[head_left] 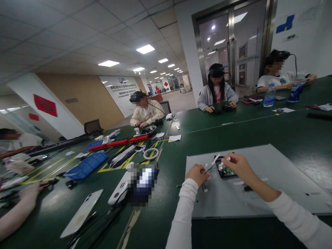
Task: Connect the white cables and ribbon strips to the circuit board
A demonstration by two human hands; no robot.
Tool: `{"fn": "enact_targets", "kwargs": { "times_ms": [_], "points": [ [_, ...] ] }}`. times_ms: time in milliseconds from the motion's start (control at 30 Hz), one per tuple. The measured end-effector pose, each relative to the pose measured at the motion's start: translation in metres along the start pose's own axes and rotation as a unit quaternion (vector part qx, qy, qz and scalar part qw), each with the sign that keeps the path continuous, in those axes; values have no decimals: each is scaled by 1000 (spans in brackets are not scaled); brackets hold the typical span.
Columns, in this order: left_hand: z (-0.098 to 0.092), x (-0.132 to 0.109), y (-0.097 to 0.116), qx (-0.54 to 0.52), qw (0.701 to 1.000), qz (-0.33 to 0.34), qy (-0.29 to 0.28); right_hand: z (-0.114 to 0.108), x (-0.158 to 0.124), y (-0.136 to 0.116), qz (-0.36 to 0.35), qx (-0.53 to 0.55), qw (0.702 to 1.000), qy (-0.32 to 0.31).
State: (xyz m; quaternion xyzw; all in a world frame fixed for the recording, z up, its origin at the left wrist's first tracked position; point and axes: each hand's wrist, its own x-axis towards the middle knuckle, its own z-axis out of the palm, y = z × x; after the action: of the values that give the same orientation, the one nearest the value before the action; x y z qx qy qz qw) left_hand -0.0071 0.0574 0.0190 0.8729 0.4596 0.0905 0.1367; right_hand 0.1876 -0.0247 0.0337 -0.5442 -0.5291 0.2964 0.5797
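The grey panel (282,176) lies flat on the green surface (215,140), which probably keeps the circuit board (227,172) on top of it level and steady. The left hand (197,174) has its fingers closed on a thin grey cable (212,168) beside the board, seemingly to control it; the right hand (240,166) pinches a small white piece (228,158) between bent fingers, its exact nature unclear
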Motion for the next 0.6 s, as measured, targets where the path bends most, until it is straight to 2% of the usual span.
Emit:
{"fn": "enact_targets", "kwargs": {
  "times_ms": [233,400,500,533,600],
  "points": [
    [6,1,4,9,1000,-10,-17,-1,0,-3,23,58,998,-4],
    [6,3,4,-25,1000,-13,-5,1,-3,-11,28,74,997,-16],
    [3,4,7,-159,987,-21,24,4,-4,-12,32,83,996,-26],
    [2,3,9,-238,971,-22,25,5,-5,-12,34,85,995,-30],
    [-2,2,13,-409,912,-16,-1,6,-5,-12,35,88,995,-37]
  ]
}}
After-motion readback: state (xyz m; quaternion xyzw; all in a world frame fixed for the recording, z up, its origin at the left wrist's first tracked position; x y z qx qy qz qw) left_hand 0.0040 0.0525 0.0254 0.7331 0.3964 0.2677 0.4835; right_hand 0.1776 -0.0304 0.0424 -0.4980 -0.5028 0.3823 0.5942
